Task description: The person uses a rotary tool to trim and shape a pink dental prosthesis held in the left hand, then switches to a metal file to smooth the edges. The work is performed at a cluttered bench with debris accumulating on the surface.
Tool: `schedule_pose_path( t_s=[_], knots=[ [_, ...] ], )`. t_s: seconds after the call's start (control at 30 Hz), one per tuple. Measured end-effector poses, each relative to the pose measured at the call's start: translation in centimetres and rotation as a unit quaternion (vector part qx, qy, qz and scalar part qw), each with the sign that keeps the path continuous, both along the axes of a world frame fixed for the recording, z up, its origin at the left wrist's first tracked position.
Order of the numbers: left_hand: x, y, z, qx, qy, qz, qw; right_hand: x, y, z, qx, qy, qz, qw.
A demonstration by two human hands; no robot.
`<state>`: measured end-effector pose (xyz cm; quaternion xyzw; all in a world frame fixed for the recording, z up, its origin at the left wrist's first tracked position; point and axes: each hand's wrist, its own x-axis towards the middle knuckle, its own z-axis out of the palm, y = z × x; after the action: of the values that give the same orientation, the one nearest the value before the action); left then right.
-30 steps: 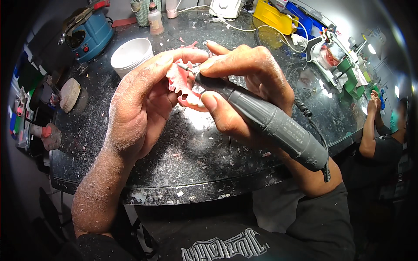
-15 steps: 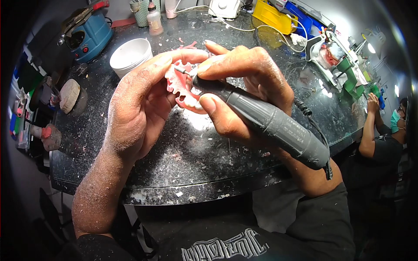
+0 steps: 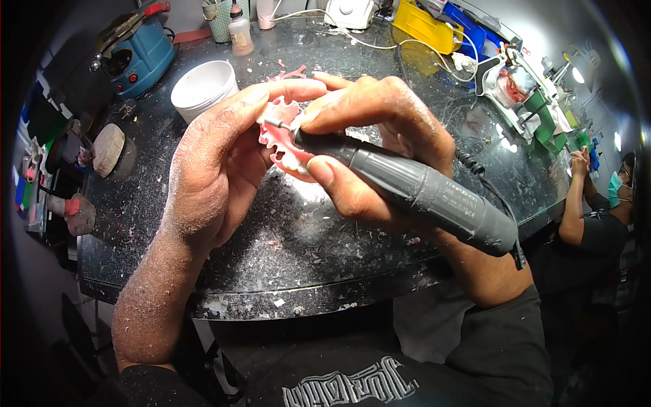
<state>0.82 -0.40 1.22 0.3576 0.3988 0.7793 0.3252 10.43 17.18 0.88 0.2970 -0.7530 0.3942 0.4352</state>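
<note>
A pink denture plate (image 3: 280, 138) with a scalloped edge and some pale teeth is held up over the bench. Dusted with white powder, my left hand (image 3: 211, 159) grips its far-left side between fingers and thumb. My right hand (image 3: 390, 136) is closed round a black rotary handpiece (image 3: 424, 186), thumb below and fingers above. The slim metal bur (image 3: 277, 123) at its tip lies over the inner face of the plate; whether it touches is hard to tell. My right fingers hide part of the plate's right side.
Dust and pink scraps lie on the dark speckled bench (image 3: 298, 264). Behind my left hand stands a white tub (image 3: 203, 88). A blue machine (image 3: 139, 57), a dropper bottle (image 3: 241, 30) and a yellow bin (image 3: 424, 27) are farther back. At right, a masked person (image 3: 597, 210) sits.
The handpiece has tilted slightly, its rear end shifting up and right. Its bur has moved a little lower on the plate, and my right fingers have shifted with it.
</note>
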Motion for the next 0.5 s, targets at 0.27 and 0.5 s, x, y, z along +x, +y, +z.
schedule_pose_path(
  t_s=[0.27, 0.5],
  knots=[
    [-0.4, -0.1, -0.2, 0.014, 0.009, -0.028, 0.999, 0.3, -0.1, 0.3, -0.007, -0.018, 0.01, 1.0],
    [-0.6, -0.2, -0.2, 0.026, 0.0, -0.058, 0.998, 0.1, -0.1, 0.2, -0.016, -0.013, 0.025, 0.999]
  ],
)
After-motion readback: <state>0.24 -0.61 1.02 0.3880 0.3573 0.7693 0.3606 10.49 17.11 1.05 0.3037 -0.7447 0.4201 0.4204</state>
